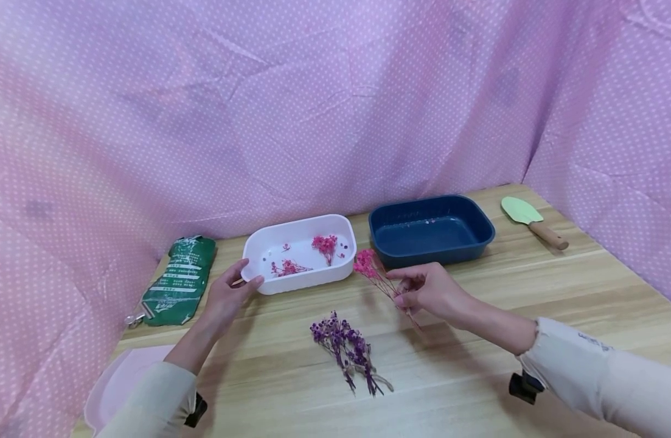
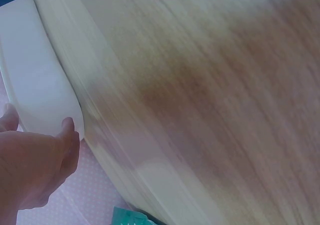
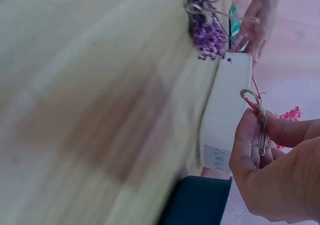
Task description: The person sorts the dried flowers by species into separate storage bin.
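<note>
Between its thumb and fingers, my right hand pinches a small bunch of pink dried flowers above the table. In the right wrist view, a twine tie shows at its stems. My left hand grips the near left corner of a white rectangular tub, thumb and fingers on either side of the corner. Two pink sprigs and several loose petals lie inside the tub. A tied bunch of purple dried flowers lies on the table between my hands.
A dark blue tub holding a few small bits stands right of the white one. Further right lies a green trowel with a wooden handle. At left are a green bag and a pink tray-like piece. Pink dotted cloth hangs behind.
</note>
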{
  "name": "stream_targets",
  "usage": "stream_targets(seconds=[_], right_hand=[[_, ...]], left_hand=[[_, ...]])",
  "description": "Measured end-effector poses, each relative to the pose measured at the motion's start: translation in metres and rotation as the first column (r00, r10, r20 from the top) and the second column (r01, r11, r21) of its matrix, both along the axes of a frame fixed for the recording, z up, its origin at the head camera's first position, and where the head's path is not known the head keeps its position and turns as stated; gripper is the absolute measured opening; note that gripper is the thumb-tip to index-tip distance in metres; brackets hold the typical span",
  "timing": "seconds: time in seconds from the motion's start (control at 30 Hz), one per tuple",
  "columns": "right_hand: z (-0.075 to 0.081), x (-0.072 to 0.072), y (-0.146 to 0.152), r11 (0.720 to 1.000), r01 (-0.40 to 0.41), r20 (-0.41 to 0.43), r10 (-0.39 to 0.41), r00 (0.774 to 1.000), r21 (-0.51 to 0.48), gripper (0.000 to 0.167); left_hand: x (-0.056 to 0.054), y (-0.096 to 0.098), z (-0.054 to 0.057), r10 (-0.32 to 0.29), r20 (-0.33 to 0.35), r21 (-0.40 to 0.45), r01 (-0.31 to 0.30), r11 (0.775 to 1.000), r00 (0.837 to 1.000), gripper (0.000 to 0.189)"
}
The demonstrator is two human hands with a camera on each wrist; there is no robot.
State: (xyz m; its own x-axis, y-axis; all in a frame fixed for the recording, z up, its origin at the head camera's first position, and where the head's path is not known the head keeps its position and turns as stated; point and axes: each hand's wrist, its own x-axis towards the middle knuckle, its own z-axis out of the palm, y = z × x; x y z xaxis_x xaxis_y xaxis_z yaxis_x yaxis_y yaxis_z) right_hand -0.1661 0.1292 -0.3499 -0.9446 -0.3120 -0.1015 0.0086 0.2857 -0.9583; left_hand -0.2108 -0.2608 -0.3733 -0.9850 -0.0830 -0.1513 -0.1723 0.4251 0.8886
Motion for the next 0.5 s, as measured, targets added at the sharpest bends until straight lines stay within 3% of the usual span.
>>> stream_targets(seconds=[0.5], right_hand=[[0.017,-0.043,-0.032,0.999,0.034,-0.067,-0.037,0.997,-0.038,0.048]], left_hand=[[0.001,0.001,0.001,0.007,0.005,0.004,-0.007,1.000,1.000,0.074]])
